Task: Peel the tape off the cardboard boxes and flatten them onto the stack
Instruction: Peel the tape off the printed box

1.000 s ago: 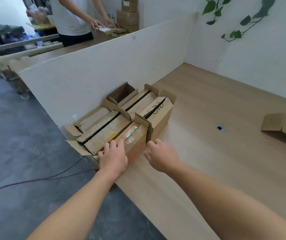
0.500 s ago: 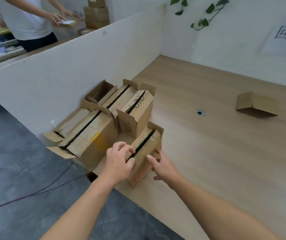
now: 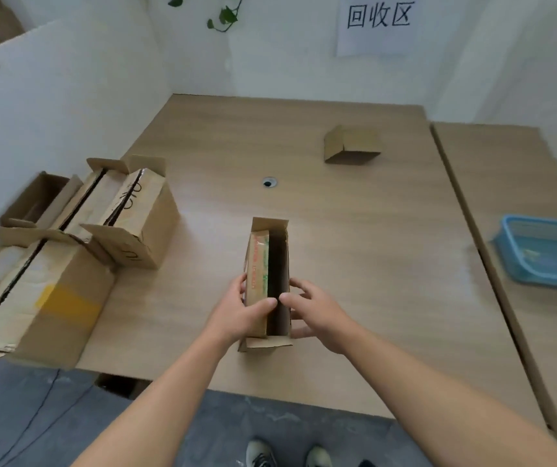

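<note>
A narrow cardboard box [image 3: 278, 257] stands on the wooden table [image 3: 354, 230] in front of me, its top open and one flap carrying printed tape [image 3: 259, 261]. My left hand [image 3: 240, 310] grips the box's left flap, thumb laid over the flap's near end. On the box's right side, my right hand [image 3: 314, 310] holds the wall, thumb at the top edge and fingers wrapped low around the side. Several other cardboard boxes [image 3: 135, 217] sit grouped at the table's left edge, their flaps partly open.
A small folded box [image 3: 351, 144] lies at the table's far side, beyond a cable hole [image 3: 269, 182]. A blue plastic tray [image 3: 546, 251] sits on the adjoining table at right. White partition walls close off the left and back. My shoes show below the table edge.
Both hands pulled the narrow box away from the group at the left and set it at the table's middle. My view swung right and down.
</note>
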